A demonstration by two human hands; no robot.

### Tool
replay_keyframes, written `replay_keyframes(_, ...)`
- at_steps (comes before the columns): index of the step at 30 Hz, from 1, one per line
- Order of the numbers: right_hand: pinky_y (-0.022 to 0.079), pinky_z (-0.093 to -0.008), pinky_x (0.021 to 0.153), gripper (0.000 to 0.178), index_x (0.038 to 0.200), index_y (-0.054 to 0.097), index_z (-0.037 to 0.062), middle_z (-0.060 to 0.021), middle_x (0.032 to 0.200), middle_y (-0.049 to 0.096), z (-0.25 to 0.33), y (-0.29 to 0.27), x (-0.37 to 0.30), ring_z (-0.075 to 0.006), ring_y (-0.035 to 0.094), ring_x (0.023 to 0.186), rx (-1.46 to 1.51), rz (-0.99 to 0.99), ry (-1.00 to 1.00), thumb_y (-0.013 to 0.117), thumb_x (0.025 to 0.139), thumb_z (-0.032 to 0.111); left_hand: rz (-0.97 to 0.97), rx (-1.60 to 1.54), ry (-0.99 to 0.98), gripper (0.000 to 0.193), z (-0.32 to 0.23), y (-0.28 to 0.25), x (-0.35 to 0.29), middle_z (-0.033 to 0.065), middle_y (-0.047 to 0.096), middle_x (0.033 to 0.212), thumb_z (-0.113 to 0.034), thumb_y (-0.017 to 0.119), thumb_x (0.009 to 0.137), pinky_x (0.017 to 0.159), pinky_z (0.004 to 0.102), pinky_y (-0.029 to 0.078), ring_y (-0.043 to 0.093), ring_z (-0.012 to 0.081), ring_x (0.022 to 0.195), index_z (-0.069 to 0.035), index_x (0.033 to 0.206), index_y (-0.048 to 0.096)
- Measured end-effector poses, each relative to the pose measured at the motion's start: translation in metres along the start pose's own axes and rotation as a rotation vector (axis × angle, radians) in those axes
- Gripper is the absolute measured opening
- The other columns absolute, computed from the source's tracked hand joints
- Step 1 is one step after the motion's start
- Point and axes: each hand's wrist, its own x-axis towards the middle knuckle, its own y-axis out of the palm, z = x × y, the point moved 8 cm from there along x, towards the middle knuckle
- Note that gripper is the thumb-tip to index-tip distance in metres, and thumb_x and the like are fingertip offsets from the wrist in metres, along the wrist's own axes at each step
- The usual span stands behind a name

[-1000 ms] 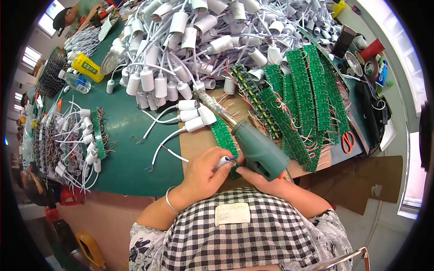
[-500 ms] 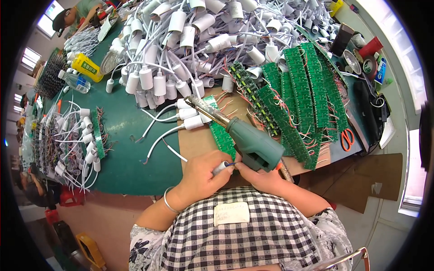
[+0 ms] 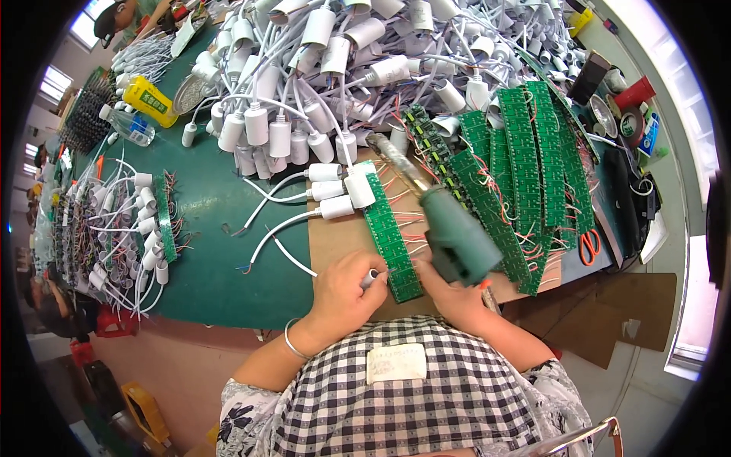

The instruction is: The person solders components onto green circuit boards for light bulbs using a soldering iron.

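My left hand (image 3: pixel 346 288) is closed around a white plastic cylinder housing (image 3: pixel 371 277), its open end facing right beside the near end of a green circuit board strip (image 3: pixel 387 236). More white cylinder housings (image 3: pixel 335 207) with cables lie along the strip's far left edge. In my right hand (image 3: pixel 451 293) is a green soldering gun (image 3: pixel 461 232); its body is blurred and its long metal barrel slants away to the upper left, above the strip. The fingers round its handle are partly hidden. Red and white wires stick out from the strip's right side.
A large heap of white housings with cables (image 3: pixel 316 84) fills the far table. Green board strips (image 3: pixel 521 152) lie to the right, near orange-handled scissors (image 3: pixel 589 247). Wired assemblies (image 3: pixel 129 236), a yellow bottle (image 3: pixel 150 100) and a clear bottle (image 3: pixel 128 126) stand left. Another person (image 3: pixel 114 23) is at far left.
My right hand has drawn away from the left one, where their fingertips met at a wire. The soldering gun has shifted right and nearer, uncovering the strip's near end.
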Motion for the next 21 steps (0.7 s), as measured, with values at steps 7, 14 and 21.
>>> replay_keyframes(7, 0.048, -0.0284, 0.067, 0.020, 0.100, 0.056, -0.0020, -0.0088, 0.084, 0.061, -0.002, -0.026, -0.020, -0.0142, 0.058, 0.070, 0.011, -0.002, 0.220, 0.051, 0.081, -0.001, -0.122, 0.213, 0.033, 0.011, 0.012, -0.029, 0.014, 0.0098, 0.059, 0.092, -0.008, 0.063, 0.074, 0.072, 0.0396, 0.043, 0.056, 0.0297, 0.084, -0.006, 0.083, 0.058)
replay_keyframes(14, 0.050, -0.0321, 0.072, 0.051, 0.125, 0.045, -0.0091, -0.0164, 0.104, 0.061, 0.012, -0.059, -0.038, -0.0201, 0.061, 0.069, 0.070, 0.154, -0.012, 0.048, 0.076, 0.004, -0.137, 0.548, 0.127, 0.011, 0.021, -0.029, 0.038, 0.0081, 0.046, 0.131, -0.009, 0.066, 0.071, 0.098, 0.0504, 0.022, 0.033, 0.0327, 0.126, -0.011, 0.076, 0.056)
replay_keyframes(21, 0.051, -0.0326, 0.071, 0.059, 0.134, 0.033, -0.0049, -0.0203, 0.120, 0.056, -0.006, -0.064, -0.046, -0.0220, 0.063, 0.070, 0.089, 0.132, 0.120, 0.051, 0.079, 0.006, -0.147, 0.475, 0.066, 0.011, 0.027, -0.025, 0.045, 0.0078, 0.045, 0.132, -0.009, 0.066, 0.070, 0.099, 0.0511, 0.020, 0.032, 0.0348, 0.126, -0.012, 0.075, 0.058)
